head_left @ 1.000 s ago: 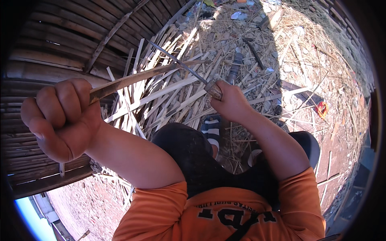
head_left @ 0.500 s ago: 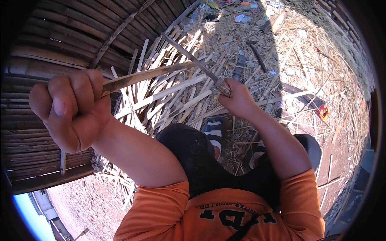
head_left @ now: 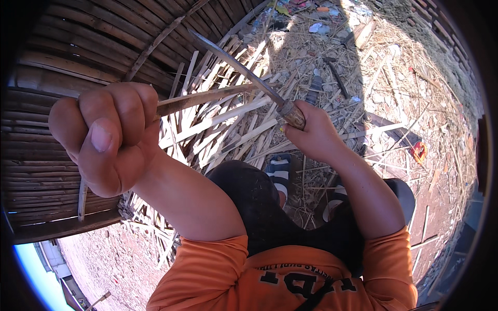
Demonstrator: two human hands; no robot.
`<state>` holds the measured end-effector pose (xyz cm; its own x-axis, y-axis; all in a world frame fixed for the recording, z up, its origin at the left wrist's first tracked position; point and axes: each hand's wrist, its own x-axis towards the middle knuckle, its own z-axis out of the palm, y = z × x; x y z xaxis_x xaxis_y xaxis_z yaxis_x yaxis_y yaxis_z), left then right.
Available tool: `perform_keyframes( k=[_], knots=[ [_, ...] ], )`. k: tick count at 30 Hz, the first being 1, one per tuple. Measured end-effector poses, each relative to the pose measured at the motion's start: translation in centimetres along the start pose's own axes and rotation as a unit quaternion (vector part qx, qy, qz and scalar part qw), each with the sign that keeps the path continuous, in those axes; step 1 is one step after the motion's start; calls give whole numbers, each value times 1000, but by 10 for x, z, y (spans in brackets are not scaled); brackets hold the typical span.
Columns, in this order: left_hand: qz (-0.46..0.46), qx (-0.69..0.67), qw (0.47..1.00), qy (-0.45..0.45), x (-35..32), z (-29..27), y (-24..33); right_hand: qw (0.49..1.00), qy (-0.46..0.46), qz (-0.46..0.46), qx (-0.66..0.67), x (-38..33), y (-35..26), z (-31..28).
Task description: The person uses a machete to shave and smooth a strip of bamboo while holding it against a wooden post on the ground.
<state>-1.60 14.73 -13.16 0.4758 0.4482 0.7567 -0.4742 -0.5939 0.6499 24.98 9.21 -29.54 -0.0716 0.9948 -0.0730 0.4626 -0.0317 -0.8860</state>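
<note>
My left hand [head_left: 106,137] is a closed fist, raised high at the left and close to the camera. From it a long bamboo strip [head_left: 207,97] runs right, out over the ground. Wrapped around a wooden handle, my right hand [head_left: 317,132] holds a long narrow-bladed knife [head_left: 233,63], its tip pointing to the upper left. The blade crosses the strip near its far end; whether they touch I cannot tell.
Many split bamboo strips [head_left: 228,122] lie heaped ahead of my feet. A bamboo-slat wall [head_left: 98,44] stands at the left. Straw litter, a dark plastic bottle [head_left: 314,85], an orange-red scrap [head_left: 418,152] and a wooden plank [head_left: 394,129] lie on the ground.
My left fist has come a little to the right with the bamboo strip. The knife has shifted, its tip now farther to the upper left and more of its handle showing.
</note>
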Motion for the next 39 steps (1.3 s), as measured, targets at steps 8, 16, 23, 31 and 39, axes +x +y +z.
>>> perform_keyframes(
  k=[8, 16, 23, 31, 39],
  knots=[
    [9, -3, 1000, -17, 3, 6, -1, 991, -47, -119, 26, -30, -52, 0],
    [30, -27, 999, -10, 7, 14, -6, 994, -41, -97, 1, -35, -59, -14],
    [32, -21, 999, -16, 5, 10, -7, 998, -13, -64, 25, -30, -59, -22],
    [71, -42, 996, 38, 5, 9, -12, 995, -13, -90, -35, -22, -34, -9],
    [54, -31, 998, -10, 4, 14, -12, 995, -23, -88, 30, -31, -47, -5]
  ],
)
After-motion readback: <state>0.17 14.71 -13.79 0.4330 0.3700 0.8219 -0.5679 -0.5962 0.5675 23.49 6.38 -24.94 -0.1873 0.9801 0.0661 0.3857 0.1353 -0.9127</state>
